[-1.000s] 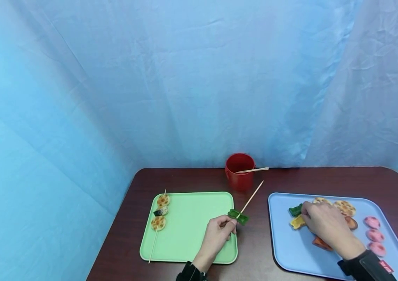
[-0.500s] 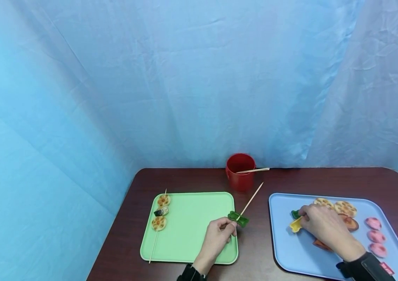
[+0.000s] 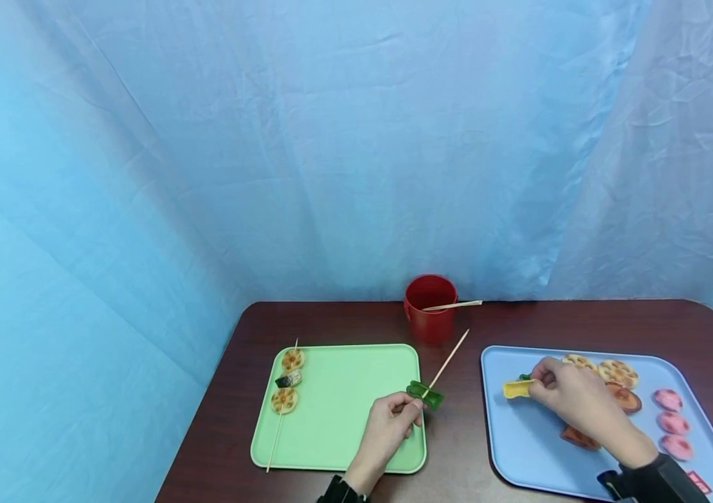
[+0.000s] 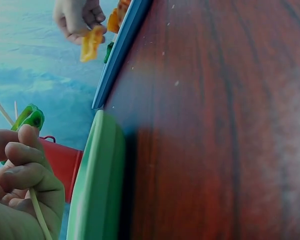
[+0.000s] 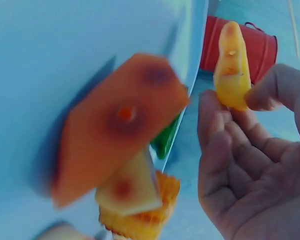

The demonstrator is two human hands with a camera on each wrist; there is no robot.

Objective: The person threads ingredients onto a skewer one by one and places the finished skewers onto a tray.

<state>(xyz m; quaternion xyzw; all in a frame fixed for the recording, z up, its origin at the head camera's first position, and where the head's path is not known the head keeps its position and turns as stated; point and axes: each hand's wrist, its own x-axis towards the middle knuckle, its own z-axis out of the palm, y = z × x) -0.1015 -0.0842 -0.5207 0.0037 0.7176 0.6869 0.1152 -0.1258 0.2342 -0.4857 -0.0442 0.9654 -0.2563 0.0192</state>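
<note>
My left hand (image 3: 387,427) pinches a wooden skewer (image 3: 452,356) above the right part of the green tray (image 3: 356,447). A green pepper piece (image 3: 434,400) is threaded on the skewer, just beyond the fingertips. Over the blue tray (image 3: 519,461), my right hand (image 3: 582,405) pinches a yellow pepper piece (image 3: 516,388) between thumb and fingers. In the right wrist view that yellow pepper piece (image 5: 232,65) stands up from the fingertips and shows a small hole. Another green piece (image 3: 524,377) lies on the blue tray, mostly hidden by the right hand.
A finished-looking skewer (image 3: 273,440) with two round slices and a dark-edged piece lies on the green tray. A red cup (image 3: 429,325) with sticks stands behind. The blue tray bears round lotus slices (image 3: 619,374), brown pieces (image 3: 579,438) and pink pieces (image 3: 673,422).
My right hand has taken hold of the yellow pepper piece and lifted it off the blue tray, moving slightly left. My left hand with the skewer has barely moved.
</note>
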